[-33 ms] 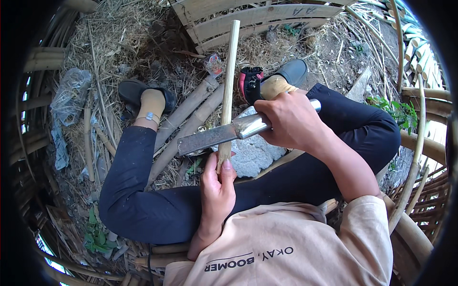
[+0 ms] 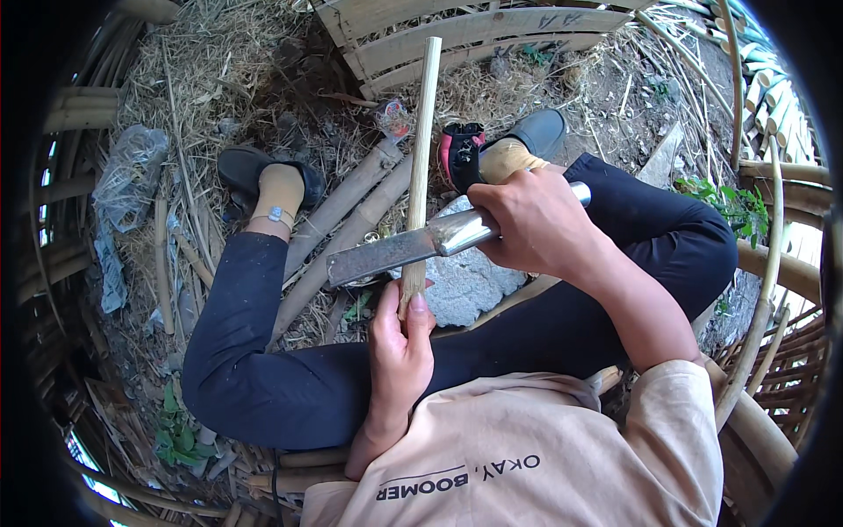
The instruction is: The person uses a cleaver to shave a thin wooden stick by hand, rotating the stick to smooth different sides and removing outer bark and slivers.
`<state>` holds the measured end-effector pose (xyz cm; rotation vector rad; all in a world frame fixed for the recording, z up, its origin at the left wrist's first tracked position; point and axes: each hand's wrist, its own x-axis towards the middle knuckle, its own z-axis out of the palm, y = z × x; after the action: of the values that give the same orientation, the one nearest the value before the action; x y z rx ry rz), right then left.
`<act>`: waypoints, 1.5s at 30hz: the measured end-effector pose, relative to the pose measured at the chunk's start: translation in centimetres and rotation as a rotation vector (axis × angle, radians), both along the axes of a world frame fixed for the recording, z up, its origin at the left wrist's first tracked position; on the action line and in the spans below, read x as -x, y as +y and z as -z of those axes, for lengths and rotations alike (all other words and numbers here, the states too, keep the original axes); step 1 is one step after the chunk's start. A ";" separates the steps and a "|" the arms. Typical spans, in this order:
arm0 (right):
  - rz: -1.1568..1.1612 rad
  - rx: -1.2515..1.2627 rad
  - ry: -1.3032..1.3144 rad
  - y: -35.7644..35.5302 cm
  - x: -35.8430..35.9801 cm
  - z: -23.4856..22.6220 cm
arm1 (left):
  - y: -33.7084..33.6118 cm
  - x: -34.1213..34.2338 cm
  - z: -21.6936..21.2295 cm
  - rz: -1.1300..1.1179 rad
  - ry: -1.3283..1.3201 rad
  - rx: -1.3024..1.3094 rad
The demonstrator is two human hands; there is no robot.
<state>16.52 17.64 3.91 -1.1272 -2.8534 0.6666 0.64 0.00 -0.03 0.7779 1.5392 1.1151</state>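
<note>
My left hand (image 2: 402, 344) is closed around the lower end of a pale wooden stick (image 2: 427, 114), thumb pressed along it. The stick points away from me, nearly upright in the view. In my right hand (image 2: 536, 220) is the shiny metal handle of a broad knife (image 2: 378, 256). Its flat, stained blade reaches left across the stick, a little above my left fingers. Whether the edge touches the wood, I cannot tell. Behind the knife and stick lies a rough grey stone (image 2: 470, 288), between my bent legs.
Two bamboo poles (image 2: 347, 206) lie beyond the stone on straw-covered ground. A slatted wooden crate (image 2: 474, 35) stands at the far side. Crumpled clear plastic (image 2: 132, 176) is at left, a pink-and-black object (image 2: 461, 154) near my right foot. Cut bamboo (image 2: 773, 97) is piled far right.
</note>
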 end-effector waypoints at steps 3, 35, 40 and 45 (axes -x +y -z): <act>-0.005 0.017 -0.015 0.1 0.0 -0.2 | 0.2 0.0 -0.2 0.002 -0.020 -0.004; 0.314 -0.585 -0.103 6.0 -7.5 -4.6 | 0.3 0.4 -1.2 -0.003 -0.075 0.023; 0.302 -0.573 -0.062 6.2 -8.0 -3.3 | 0.2 -1.2 -1.2 0.268 0.014 -0.031; 0.313 -0.533 0.001 5.7 -7.7 -3.5 | 0.3 -1.4 -0.7 0.254 0.043 0.014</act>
<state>24.26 23.30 7.44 -1.4009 -2.5193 -0.1047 2.07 0.27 0.67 0.9639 1.4350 0.9046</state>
